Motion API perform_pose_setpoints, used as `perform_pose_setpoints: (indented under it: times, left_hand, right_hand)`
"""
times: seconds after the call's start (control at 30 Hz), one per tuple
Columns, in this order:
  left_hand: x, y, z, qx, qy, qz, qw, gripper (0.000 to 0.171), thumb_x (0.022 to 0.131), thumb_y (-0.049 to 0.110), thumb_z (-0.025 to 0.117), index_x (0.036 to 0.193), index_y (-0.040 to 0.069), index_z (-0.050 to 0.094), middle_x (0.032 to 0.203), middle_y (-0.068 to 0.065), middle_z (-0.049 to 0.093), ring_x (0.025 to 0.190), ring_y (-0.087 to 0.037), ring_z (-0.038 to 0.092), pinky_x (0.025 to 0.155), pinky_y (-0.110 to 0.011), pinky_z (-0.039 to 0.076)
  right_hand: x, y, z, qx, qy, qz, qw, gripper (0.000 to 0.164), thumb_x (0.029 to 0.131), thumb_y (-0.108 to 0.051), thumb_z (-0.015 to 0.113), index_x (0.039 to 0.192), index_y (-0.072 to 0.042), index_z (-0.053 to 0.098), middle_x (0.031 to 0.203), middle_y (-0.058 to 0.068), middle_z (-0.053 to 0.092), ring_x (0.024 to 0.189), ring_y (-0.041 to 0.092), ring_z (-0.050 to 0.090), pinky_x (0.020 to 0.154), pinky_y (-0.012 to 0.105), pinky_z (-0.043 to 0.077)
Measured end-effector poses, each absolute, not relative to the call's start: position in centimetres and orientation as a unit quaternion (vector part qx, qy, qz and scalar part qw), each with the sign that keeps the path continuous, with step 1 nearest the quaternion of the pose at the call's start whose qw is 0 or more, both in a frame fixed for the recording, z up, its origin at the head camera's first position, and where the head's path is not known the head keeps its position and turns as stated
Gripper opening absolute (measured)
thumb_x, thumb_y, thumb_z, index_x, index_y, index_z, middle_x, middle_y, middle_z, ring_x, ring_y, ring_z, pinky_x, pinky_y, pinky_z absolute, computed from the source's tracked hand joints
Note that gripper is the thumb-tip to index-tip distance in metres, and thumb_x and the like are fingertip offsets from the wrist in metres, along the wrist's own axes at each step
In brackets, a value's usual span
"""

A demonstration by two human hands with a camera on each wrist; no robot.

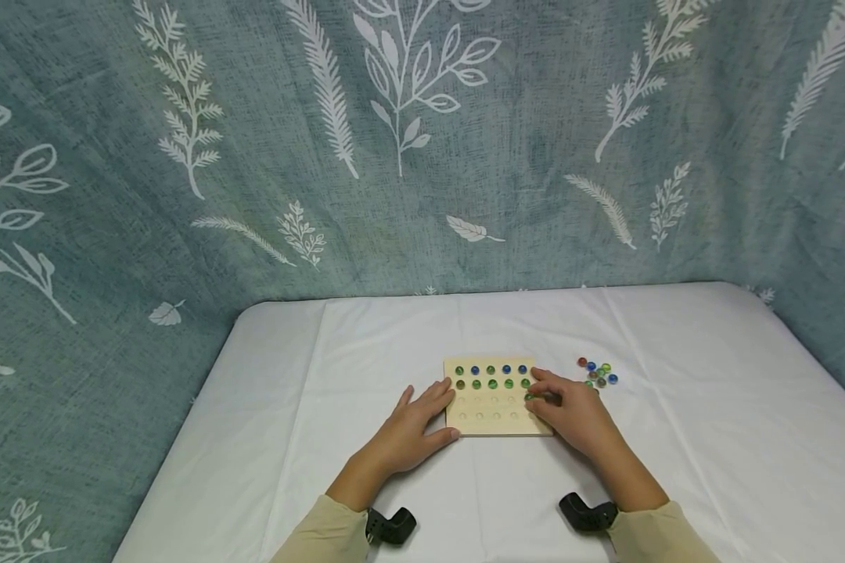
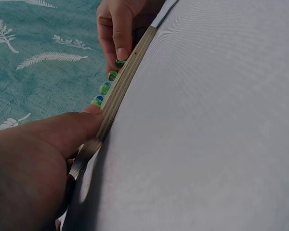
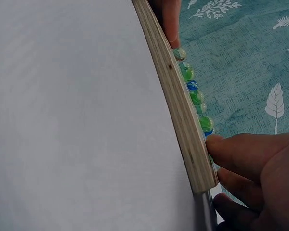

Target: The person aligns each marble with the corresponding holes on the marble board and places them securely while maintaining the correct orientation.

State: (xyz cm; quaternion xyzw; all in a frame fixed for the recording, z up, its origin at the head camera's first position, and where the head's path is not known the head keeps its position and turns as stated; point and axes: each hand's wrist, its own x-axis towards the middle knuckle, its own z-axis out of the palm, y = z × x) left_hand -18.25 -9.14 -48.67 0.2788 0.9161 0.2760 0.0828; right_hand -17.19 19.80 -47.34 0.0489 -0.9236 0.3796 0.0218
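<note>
A pale wooden board (image 1: 496,426) with rows of round hollows lies on the table. Glass marbles (image 1: 493,384) in green, blue and brownish tones fill its two far rows; the near rows show bare hollows. My left hand (image 1: 411,434) rests against the board's left side, fingers extended, with the thumb on its near left corner. At the board's right side, my right hand (image 1: 570,410) pinches a green marble (image 1: 530,396) between thumb and fingers, at the right end of the third row. In the left wrist view this green marble (image 2: 119,63) shows under the right thumb.
Loose marbles (image 1: 601,373) in red, blue and green lie in a cluster right of the board, partly behind the right hand. A white cloth (image 1: 366,344) covers the table. Behind it hangs a green leaf-patterned curtain (image 1: 394,258). Black wrist devices (image 1: 587,514) sit on both wrists.
</note>
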Motion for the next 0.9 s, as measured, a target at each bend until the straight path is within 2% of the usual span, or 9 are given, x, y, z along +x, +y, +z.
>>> perform_pose_setpoints:
  times: [0.7, 0.9]
  left_hand:
    - [-18.25, -9.11, -48.98, 0.280, 0.916, 0.276, 0.079, 0.071, 0.095, 0.048, 0.060, 0.154, 0.017, 0.036, 0.163, 0.009, 0.021, 0.151, -0.012, 0.020, 0.126, -0.045, 0.003]
    - [-18.22, -9.13, -48.97, 0.279, 0.916, 0.276, 0.081, 0.071, 0.095, 0.048, 0.059, 0.154, 0.017, 0.035, 0.163, 0.010, 0.021, 0.151, -0.012, 0.020, 0.126, -0.045, 0.003]
  right_hand:
    - [-17.21, 20.14, -47.47, 0.043, -0.925, 0.378, 0.008, 0.028, 0.091, -0.024, 0.071, 0.115, -0.010, 0.072, 0.147, 0.008, 0.051, 0.139, 0.037, 0.042, 0.111, 0.059, 0.036]
    - [-17.32, 20.69, -46.89, 0.037, -0.922, 0.384, 0.026, 0.032, 0.090, -0.022, 0.072, 0.118, -0.007, 0.071, 0.146, 0.007, 0.053, 0.139, 0.039, 0.041, 0.111, 0.061, 0.034]
